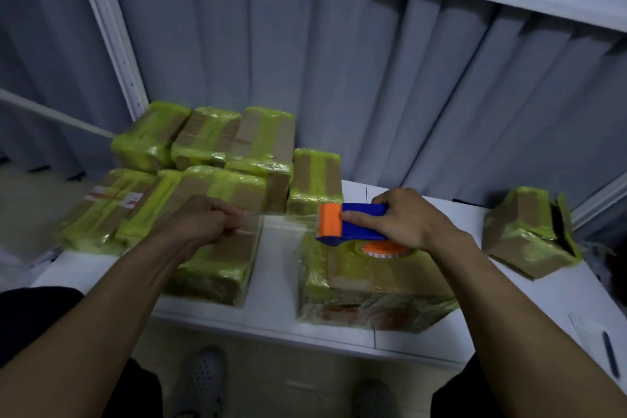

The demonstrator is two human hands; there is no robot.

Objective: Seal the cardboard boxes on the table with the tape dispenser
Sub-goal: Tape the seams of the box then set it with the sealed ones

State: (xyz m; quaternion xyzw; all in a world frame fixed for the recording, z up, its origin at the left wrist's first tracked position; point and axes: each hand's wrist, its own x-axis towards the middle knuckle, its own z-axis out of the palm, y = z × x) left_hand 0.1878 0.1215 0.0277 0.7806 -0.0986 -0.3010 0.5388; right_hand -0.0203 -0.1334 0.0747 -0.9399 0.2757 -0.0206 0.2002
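Observation:
My right hand (405, 217) grips a blue and orange tape dispenser (353, 226) above a cardboard box (366, 295) wrapped in yellow-green tape at the table's front. My left hand (207, 219) pinches the free end of a clear tape strip (281, 226) that stretches from the dispenser leftward. Under my left hand lies another taped box (217, 268). Several more taped boxes (203, 142) are stacked at the back left.
A torn-open taped box (529, 234) sits at the right of the white table (278, 316). A pen (610, 353) lies on paper at the right front edge. Grey curtains and white shelf rails stand behind. My feet show below the table.

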